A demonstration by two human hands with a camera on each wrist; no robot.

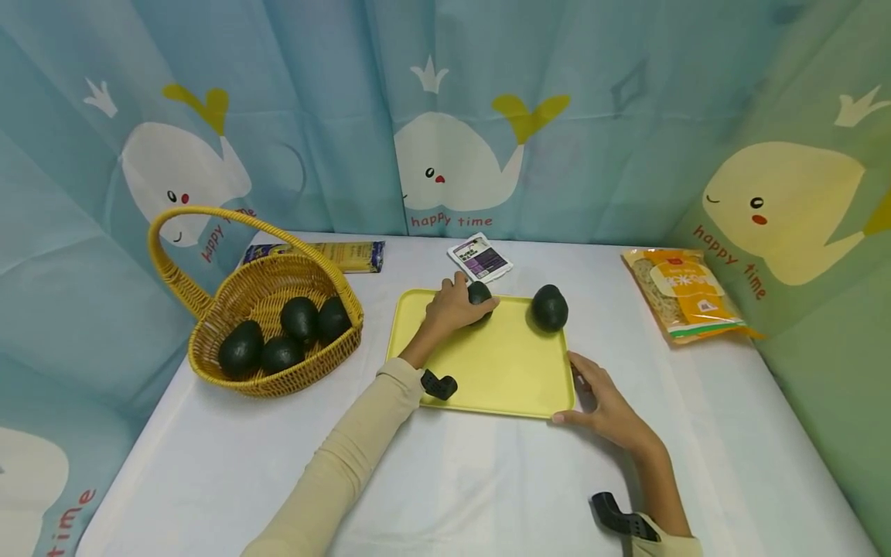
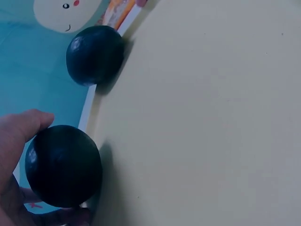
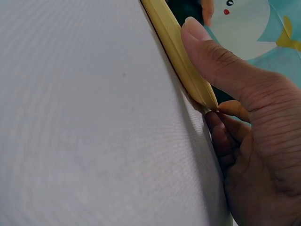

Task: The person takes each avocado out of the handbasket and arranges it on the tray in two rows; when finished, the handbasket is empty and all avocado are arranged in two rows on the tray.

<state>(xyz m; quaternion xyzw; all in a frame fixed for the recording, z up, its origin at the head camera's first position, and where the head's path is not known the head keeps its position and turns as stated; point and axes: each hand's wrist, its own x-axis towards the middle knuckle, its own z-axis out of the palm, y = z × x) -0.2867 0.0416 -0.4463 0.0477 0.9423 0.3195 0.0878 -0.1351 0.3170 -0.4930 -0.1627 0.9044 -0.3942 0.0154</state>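
Light: bright, even, soft overhead | Shadows: faint under avocados (image 2: 94,54) (toward 4 o'clock) | Head view: edges bowed | Right wrist: thumb (image 3: 211,56) slightly blurred

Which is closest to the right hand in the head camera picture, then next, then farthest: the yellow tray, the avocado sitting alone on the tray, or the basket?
1. Yellow tray: the right hand holds its near right corner.
2. Lone avocado: at the tray's far right, beyond the hand.
3. Basket: far off on the table's left side.
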